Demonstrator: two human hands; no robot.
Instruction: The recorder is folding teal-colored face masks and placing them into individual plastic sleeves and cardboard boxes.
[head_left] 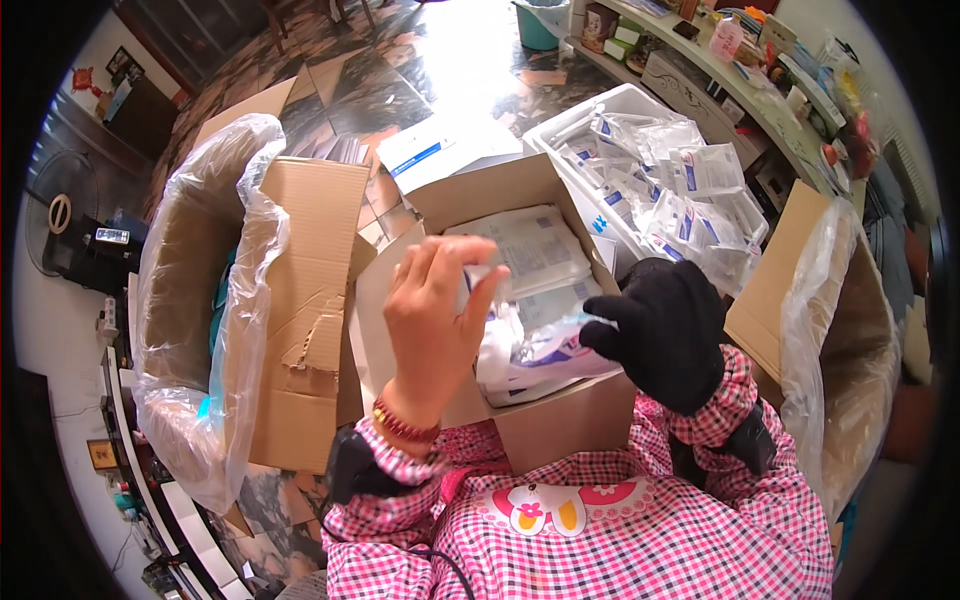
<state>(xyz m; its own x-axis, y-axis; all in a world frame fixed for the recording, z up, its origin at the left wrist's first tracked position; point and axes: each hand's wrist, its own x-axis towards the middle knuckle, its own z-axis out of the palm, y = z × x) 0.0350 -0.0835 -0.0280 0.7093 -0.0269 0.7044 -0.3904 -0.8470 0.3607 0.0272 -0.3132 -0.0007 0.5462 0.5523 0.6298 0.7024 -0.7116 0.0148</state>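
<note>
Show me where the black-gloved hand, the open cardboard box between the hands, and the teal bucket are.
Right hand (672, 335): head view, back of the black glove.
Cardboard box (565, 428): head view, its near side, facing the person.
Teal bucket (539, 36): head view, its outer side.

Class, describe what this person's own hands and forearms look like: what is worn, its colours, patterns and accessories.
The left hand is ungloved, with a dark red bracelet at its wrist. The right hand wears a black glove. Both sleeves are pink, white and black checked, with black bands around them. A thin black cable runs by the left sleeve.
</note>
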